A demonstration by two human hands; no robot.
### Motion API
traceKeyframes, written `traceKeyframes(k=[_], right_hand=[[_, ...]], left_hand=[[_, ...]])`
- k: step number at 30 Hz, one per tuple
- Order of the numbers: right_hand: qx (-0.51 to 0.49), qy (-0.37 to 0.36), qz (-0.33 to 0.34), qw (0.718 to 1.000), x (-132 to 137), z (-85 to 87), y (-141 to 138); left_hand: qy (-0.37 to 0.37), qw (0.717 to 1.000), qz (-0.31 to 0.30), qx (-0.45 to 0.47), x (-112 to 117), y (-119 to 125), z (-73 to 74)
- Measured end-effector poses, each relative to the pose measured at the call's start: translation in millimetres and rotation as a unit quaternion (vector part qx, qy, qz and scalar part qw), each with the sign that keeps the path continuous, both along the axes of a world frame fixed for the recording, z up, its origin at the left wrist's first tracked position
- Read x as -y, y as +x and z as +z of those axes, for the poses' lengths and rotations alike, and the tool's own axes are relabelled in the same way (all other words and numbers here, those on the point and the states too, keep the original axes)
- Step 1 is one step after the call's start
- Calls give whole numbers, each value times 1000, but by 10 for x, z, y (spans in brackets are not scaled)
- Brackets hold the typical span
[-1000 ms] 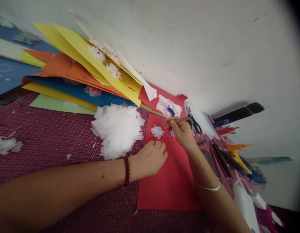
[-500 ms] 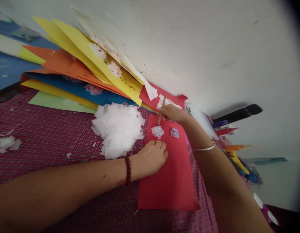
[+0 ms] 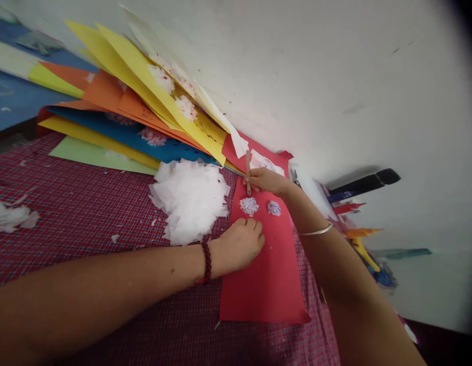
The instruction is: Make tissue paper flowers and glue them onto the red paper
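A red paper sheet (image 3: 264, 284) lies on the checked cloth. Two small speckled paper flowers sit near its far end, one whitish (image 3: 249, 205) and one bluish (image 3: 274, 208). My left hand (image 3: 239, 244), fingers curled, presses down on the sheet's left edge just below the whitish flower. My right hand (image 3: 268, 180) is closed on a thin wooden stick (image 3: 248, 173), held nearly upright, its lower tip just above the whitish flower. A heap of white tissue pieces (image 3: 190, 198) lies left of the sheet.
Coloured paper sheets (image 3: 137, 112) in yellow, orange, blue and green lean fanned against the white wall. Pens and tools (image 3: 358, 223) lie at the right by the wall. Tissue scraps (image 3: 9, 216) rest on the red checked cloth (image 3: 76, 203) at far left.
My right hand moved from over the bluish flower up to the sheet's far end, and the stick swung from lying sideways to nearly upright. My left hand stayed in place.
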State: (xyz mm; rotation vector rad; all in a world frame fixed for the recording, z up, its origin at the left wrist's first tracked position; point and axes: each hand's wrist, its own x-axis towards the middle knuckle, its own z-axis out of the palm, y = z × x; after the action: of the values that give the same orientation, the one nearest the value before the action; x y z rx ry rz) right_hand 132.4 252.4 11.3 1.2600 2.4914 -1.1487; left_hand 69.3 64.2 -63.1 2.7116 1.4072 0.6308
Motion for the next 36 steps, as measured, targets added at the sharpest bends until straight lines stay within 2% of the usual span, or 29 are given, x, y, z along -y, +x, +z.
traceKeyframes(k=[4,7,21,32,34,36], right_hand=[[-61,-12,-72,995,15,72,65],[-76,-22,-101,992,43,123,87],[-126,-4,-160,979,-10,207,80],[-116,-23,-138,983,10,93,123],[-123,-29,-130,983,-15,55,153],[-130,-29,-123,983,-44,19,184]], left_hand=[[-3,1000,-1,-3,0,-1,18],[-5,1000,-2,-6,-7,2,21],[2,1000,-2,5,-8,5,-17],[4,1000,-1,9,-1,22,-33],[-15,1000,-1,6,21,18,17],[-56,998,2,9,34,-30,141]])
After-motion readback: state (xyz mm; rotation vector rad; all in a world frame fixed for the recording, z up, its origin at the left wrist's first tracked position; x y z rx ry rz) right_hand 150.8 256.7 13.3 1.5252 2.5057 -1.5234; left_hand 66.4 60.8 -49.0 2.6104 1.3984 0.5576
